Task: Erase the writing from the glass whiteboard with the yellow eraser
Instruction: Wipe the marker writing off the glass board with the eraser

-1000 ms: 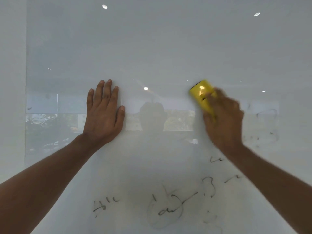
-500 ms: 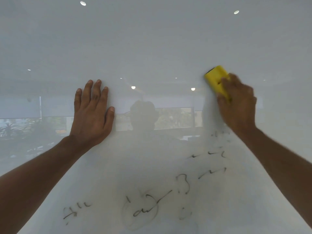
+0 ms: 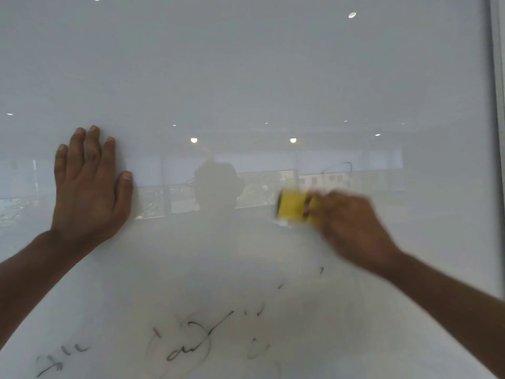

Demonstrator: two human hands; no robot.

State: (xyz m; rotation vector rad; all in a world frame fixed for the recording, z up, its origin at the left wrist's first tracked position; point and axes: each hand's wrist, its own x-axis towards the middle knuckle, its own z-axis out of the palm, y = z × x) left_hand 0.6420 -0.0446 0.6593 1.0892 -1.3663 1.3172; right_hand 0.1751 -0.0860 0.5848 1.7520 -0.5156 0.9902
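Observation:
The glass whiteboard (image 3: 246, 77) fills the view. My right hand (image 3: 352, 228), blurred by motion, grips the yellow eraser (image 3: 293, 207) and presses it against the glass right of centre. My left hand (image 3: 87, 184) lies flat on the board at the left, fingers up and apart, holding nothing. Black writing (image 3: 188, 346) with a smudged circle sits low in the middle. More scribbles (image 3: 58, 362) are at the lower left, faint marks (image 3: 257, 348) to the lower right, and a thin curved line (image 3: 338, 168) above the eraser.
The board's right edge and a grey frame (image 3: 496, 132) run down the far right. The glass reflects ceiling lights (image 3: 194, 140), windows and a person's silhouette (image 3: 217, 187).
My right hand has swept the eraser down and to the left from its higher spot. Several marks below the hand on the right have gone. The left hand stays planted; the view has shifted right.

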